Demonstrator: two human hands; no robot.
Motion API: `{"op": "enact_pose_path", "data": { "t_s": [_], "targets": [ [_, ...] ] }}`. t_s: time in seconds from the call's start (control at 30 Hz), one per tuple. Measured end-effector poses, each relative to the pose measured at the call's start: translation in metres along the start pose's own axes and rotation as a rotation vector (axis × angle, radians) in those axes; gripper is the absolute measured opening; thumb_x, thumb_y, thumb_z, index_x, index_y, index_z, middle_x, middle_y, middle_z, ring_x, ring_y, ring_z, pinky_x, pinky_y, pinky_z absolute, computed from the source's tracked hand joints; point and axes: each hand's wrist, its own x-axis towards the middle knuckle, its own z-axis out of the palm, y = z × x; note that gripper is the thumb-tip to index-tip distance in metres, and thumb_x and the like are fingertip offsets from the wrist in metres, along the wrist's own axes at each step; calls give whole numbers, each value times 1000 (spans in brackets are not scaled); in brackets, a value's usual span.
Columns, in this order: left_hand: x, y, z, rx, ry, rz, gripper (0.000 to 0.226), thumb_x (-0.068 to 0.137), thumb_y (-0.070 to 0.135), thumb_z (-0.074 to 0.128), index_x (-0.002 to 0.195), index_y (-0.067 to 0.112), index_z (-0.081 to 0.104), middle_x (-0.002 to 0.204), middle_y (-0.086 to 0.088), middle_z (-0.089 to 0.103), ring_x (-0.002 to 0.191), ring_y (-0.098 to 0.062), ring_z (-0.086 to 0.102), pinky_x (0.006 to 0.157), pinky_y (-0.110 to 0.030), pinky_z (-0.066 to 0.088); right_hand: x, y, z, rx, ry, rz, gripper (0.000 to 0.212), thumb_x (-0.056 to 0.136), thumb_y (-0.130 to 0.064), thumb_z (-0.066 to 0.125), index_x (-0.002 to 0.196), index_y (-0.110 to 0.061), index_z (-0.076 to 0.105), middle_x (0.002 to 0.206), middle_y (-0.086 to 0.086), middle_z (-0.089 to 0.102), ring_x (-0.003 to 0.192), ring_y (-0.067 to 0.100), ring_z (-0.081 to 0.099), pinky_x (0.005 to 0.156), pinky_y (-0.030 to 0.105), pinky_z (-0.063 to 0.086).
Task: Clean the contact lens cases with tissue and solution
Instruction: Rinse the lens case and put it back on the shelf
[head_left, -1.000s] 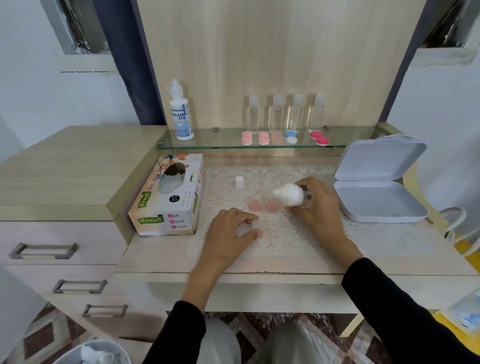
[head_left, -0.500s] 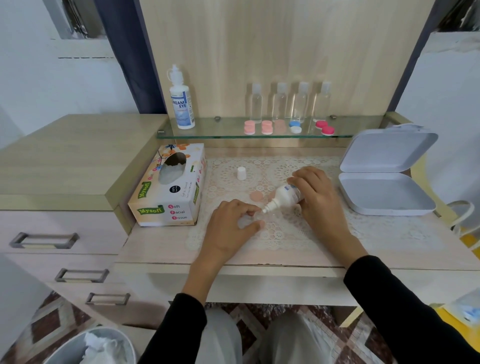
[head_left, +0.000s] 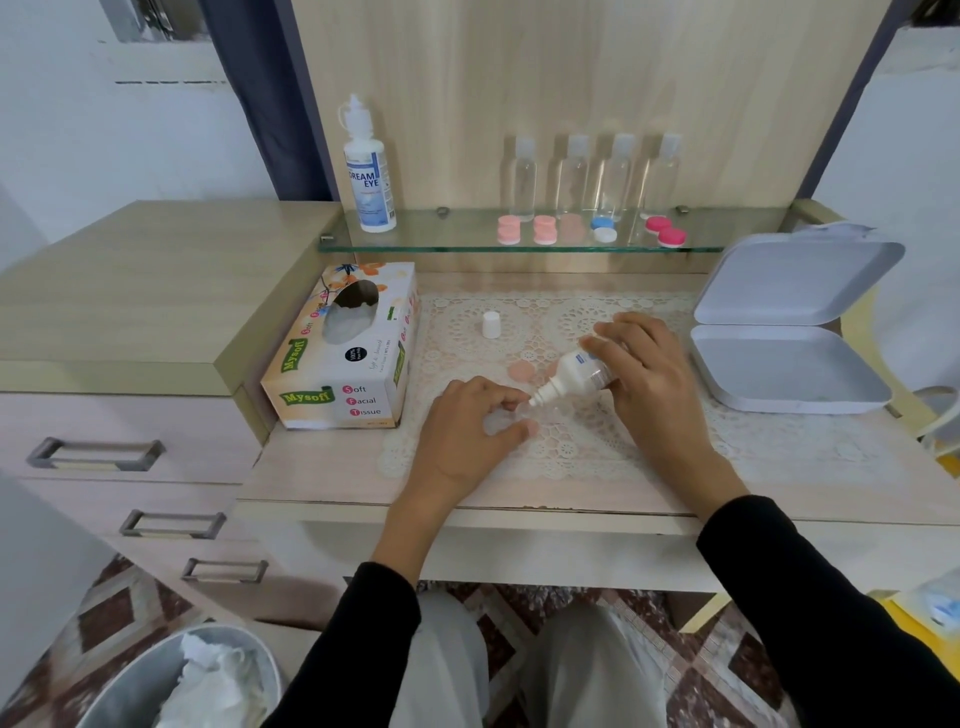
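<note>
My right hand (head_left: 644, 384) grips a small white solution bottle (head_left: 574, 376), tipped with its nozzle pointing down-left. The nozzle sits just over a clear lens case (head_left: 501, 423) that my left hand (head_left: 467, 431) pinches flat on the lace mat (head_left: 571, 447). The case is mostly hidden by my fingers. A pale pink cap (head_left: 521, 371) lies on the mat just behind the nozzle, with a second one partly hidden by the bottle. The bottle's white cap (head_left: 491, 325) stands upright farther back. A tissue box (head_left: 345, 353) lies left of the mat.
A glass shelf (head_left: 727, 236) carries a large solution bottle (head_left: 368, 171), several clear empty bottles (head_left: 597, 174) and pink, blue and red lens cases (head_left: 602, 228). An open white box (head_left: 789, 364) sits at the right. A bin (head_left: 171, 680) with used tissue stands on the floor at the lower left.
My right hand has tipped the small bottle from pointing toward me to nozzle-down over the case under my left fingers. The view has also tilted slightly.
</note>
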Motion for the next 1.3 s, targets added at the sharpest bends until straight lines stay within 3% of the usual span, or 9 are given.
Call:
{"op": "enact_pose_path", "data": {
  "t_s": [0.77,1.03,1.3],
  "targets": [
    [-1,3,-1,2,3,-3,32,81,38,72,111,26,68,99,7,62,96,-14,48,87,-29,40,0,2,3,44,42,17,28,74,14,70,97,-1,70,98,10,68,101,28,52,75,44,50],
    [-2,2,-1,-18,5,-5,31,80,37,72,110,28,68,98,8,62,96,-12,49,86,-28,40,2,3,-2,87,21,179,35,64,18,66,94,1,67,98,13,64,97,29,53,75,41,47],
    [-2,2,-1,-28,9,-7,32,80,38,72,110,28,68,99,10,62,97,-9,49,88,-27,40,2,5,-6,69,38,258,29,66,9,70,93,-1,67,100,14,64,98,30,55,77,39,45]
  ]
}}
